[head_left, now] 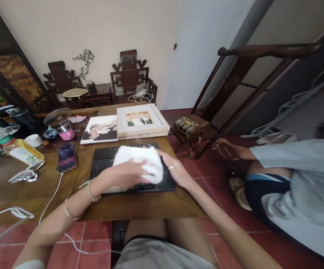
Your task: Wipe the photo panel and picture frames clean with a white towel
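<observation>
A folded white towel (147,158) lies bunched on a flat black board (101,160) at the near edge of the wooden table. My left hand (130,172) presses on the towel, its fingers curled into the folds. To the right, my right hand (175,169) wears a ring and has its fingers stretched out along the board's right side, the tips beside the towel's edge. Parts of the board show pale specks, and the towel hides its middle.
Behind the board are a box-framed photo (142,117) and a picture panel (100,129). An oil bottle (24,149), a pink cup (65,132) and a phone (67,157) with a white cable stand left. A wooden chair (195,123) and another person (299,175) are on the right.
</observation>
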Available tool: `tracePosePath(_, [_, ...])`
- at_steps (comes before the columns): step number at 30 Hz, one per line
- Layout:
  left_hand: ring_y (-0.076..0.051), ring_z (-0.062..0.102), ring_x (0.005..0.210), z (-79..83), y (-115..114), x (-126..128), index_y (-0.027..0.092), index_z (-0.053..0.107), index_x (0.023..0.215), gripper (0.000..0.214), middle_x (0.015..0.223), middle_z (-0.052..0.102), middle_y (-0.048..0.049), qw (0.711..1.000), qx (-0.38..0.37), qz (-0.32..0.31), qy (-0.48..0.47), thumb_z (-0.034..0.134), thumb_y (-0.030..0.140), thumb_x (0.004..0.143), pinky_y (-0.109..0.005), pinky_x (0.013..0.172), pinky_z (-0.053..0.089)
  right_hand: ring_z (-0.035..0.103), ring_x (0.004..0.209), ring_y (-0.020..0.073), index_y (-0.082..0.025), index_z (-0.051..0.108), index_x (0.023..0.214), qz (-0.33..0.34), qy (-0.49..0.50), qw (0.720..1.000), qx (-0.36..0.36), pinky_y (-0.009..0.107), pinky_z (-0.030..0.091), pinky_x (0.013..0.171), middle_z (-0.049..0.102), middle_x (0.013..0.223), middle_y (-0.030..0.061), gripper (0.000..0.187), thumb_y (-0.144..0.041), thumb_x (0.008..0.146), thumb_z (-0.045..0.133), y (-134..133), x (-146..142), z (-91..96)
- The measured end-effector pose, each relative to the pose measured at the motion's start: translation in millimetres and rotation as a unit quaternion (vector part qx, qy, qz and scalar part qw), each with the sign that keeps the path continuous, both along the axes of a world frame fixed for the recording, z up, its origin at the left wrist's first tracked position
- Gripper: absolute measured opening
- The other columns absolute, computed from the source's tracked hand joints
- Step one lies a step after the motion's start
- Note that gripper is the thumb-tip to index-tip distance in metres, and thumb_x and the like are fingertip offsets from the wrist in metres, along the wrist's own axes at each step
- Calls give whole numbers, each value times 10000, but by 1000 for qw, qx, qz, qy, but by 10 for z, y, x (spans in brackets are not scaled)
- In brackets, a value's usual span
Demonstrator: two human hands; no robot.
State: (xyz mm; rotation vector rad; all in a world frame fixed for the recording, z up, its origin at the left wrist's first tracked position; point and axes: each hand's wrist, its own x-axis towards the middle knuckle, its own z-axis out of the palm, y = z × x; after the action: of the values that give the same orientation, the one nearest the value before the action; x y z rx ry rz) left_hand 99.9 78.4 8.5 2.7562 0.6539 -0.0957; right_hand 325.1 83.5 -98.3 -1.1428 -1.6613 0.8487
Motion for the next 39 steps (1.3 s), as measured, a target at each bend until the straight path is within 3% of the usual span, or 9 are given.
tracePosePath(6, [-236,206,1463,-183,431,-110,169,641,1142,340,1381,561,-77,992,-84,74,-58,360,321,1027,-458,1183,81,434,1357,227,-214,545,1355,-4,-39,999,18,468,265,1165,507,1439,93,532,-522,962,364,-8,17,14])
tracePosePath(12, [-232,160,1476,-177,22,-593,204,628,1154,393,1456,482,-61,987,-56,149,-39,316,406,1025,-460,1186,77,416,1368,249,-195,610,1277,25,-110,991,66,481,300,1149,490,1447,128,444,-428,912,512,-9,-1,5])
tracePosePath(15, [-280,425,1342,-208,-247,-942,192,662,1045,466,1276,629,-89,966,-13,246,-77,308,491,998,-411,1122,281,402,1376,255,-203,636,1233,33,-119,989,84,519,290,1142,527,1412,137,392,-386,900,538,1,-4,-25])
tracePosePath(17, [-274,623,1020,-255,-408,-1137,178,657,798,520,931,713,-83,938,10,326,-115,318,535,964,-350,955,447,405,1373,267,-223,631,1232,30,-129,987,85,582,237,1140,531,1408,134,376,-372,897,546,4,6,-41])
tracePosePath(21, [-192,535,589,-370,-646,-1356,204,485,530,524,570,573,-28,862,36,454,-221,374,581,876,-275,624,484,403,1371,296,-219,599,1263,21,-199,976,86,687,113,1113,516,1419,149,376,-330,914,514,-38,10,20])
tracePosePath(26, [-192,512,535,-598,-779,-1466,196,534,540,498,510,533,-19,739,22,584,-334,489,648,744,-274,522,458,277,1433,311,-181,521,1359,92,-296,938,155,659,175,1124,440,1475,174,444,-304,935,483,-260,-337,299])
tracePosePath(31, [-250,626,695,-810,-834,-1512,130,641,688,461,688,658,-65,574,71,698,-423,722,568,569,-302,601,522,198,1443,391,-63,412,1430,191,-383,884,189,596,225,1138,330,1520,241,803,-613,856,527,-438,-1154,408])
tracePosePath(35, [-316,653,958,-827,-857,-1459,87,679,925,535,1011,703,-144,530,89,694,-479,801,449,551,-392,818,551,240,1401,476,-73,388,1449,148,-439,859,218,659,209,1098,331,1504,279,931,-732,799,481,-411,-1607,325])
tracePosePath(39, [-334,665,952,-800,-858,-1396,72,681,918,537,1000,715,-157,510,91,703,-487,789,460,562,-425,817,566,448,1291,462,-154,401,1454,161,-474,819,282,667,363,981,437,1418,316,687,-565,907,464,-403,-1723,295])
